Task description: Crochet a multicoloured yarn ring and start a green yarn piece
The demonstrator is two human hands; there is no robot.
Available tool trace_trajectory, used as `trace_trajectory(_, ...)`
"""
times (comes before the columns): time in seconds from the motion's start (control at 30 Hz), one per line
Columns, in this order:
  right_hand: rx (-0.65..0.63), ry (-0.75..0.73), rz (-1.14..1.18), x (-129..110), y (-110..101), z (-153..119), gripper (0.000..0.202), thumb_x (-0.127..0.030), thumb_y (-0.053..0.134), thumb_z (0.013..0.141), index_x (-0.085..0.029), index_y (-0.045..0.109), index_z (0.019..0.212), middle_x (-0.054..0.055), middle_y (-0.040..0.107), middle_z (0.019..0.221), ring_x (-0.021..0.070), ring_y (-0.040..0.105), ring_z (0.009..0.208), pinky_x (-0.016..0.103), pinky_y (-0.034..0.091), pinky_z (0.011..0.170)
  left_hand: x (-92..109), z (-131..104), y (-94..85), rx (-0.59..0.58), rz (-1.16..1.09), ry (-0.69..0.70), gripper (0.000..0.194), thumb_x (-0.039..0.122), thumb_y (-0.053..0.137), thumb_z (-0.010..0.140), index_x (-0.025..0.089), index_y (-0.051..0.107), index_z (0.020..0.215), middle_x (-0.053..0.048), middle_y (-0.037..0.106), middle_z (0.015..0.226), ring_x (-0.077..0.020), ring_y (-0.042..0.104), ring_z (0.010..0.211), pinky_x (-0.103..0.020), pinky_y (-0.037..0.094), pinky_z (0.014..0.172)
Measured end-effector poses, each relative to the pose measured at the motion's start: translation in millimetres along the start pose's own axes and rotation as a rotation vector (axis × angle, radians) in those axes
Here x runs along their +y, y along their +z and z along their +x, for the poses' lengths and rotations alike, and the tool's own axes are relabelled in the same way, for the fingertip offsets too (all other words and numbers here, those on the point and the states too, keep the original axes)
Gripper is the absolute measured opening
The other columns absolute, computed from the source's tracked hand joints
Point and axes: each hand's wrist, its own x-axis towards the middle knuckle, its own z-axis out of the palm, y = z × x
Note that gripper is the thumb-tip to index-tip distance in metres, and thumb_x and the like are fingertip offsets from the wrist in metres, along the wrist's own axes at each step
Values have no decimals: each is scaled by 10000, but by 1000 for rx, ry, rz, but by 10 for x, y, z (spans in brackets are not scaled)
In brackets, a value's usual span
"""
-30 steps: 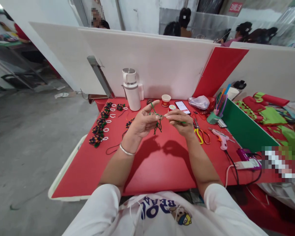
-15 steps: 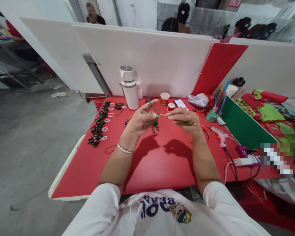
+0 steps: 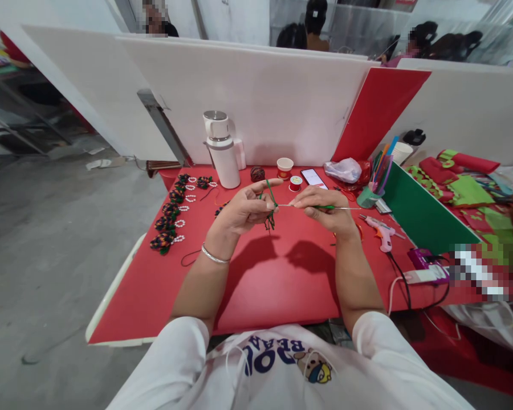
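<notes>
Above the middle of the red table, my left hand (image 3: 247, 208) pinches a small piece of green yarn crochet (image 3: 271, 220). A strand of the green yarn runs up over its raised index finger. My right hand (image 3: 322, 208) is closed around a thin crochet hook (image 3: 340, 208) with a green grip, held nearly level. The hook's tip meets the green yarn beside my left fingertips. Loose green loops hang below the pinch. On the left of the table lies a column of dark multicoloured yarn pieces (image 3: 165, 238) with white bead loops (image 3: 180, 224).
At the back stand a white thermos (image 3: 223, 159), a paper cup (image 3: 284, 168), a red thread spool (image 3: 295, 183) and a phone (image 3: 313, 178). Rightward are a pen cup (image 3: 368, 196), a pink glue gun (image 3: 382, 232) with cables, and a green divider (image 3: 431, 216). White boards (image 3: 248, 97) rise behind.
The hook in my right hand has swung to a more level angle, and more of its green grip shows. My left index finger has tilted lower. The view has shifted slightly.
</notes>
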Motion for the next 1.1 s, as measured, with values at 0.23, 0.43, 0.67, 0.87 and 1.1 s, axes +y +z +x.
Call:
trace_trajectory(0.23, -40, -60, -109, -31, 18, 50, 159, -322, 766, 974, -381, 856, 1091, 19, 869, 1111, 207, 796, 993, 411, 652, 903, 27, 0, -10, 82, -41, 24, 645, 91, 855, 607, 134, 703, 1232, 109, 523, 516, -17, 269, 374, -180, 127, 405)
trace_trajectory(0.43, 58, 62, -46, -92, 88, 52, 131, -386, 774, 968, -333, 872, 1037, 23, 879, 1016, 210, 803, 956, 405, 659, 920, 7, 17, -36, 90, -18, 59, 651, 98, 851, 579, 149, 705, 1211, 107, 551, 527, -18, 266, 378, -187, 144, 411)
trace_trajectory(0.67, 234, 358, 176, -49, 180, 3, 203, -484, 800, 934, -301, 881, 968, 9, 861, 929, 162, 773, 800, 317, 656, 768, -18, 36, -49, 110, 1, 124, 608, 130, 892, 587, 155, 735, 1173, 99, 573, 543, -14, 280, 380, -197, 154, 416)
trace_trajectory(0.87, 187, 280, 213, 55, 221, -14, 206, -484, 782, 949, -310, 876, 1006, 18, 855, 970, 170, 771, 834, 320, 648, 750, -57, 58, -25, 70, 24, 200, 541, 185, 935, 610, 149, 770, 1124, 61, 637, 575, -18, 330, 374, -201, 175, 402)
trace_trajectory(1.1, 151, 50, -18, -39, 317, 71, 135, -333, 750, 988, -317, 859, 1067, 38, 846, 1054, 191, 786, 1023, 383, 645, 955, -132, 113, -6, 112, 23, 270, 609, 232, 985, 600, 172, 790, 1173, 49, 671, 624, -14, 341, 376, -202, 176, 389)
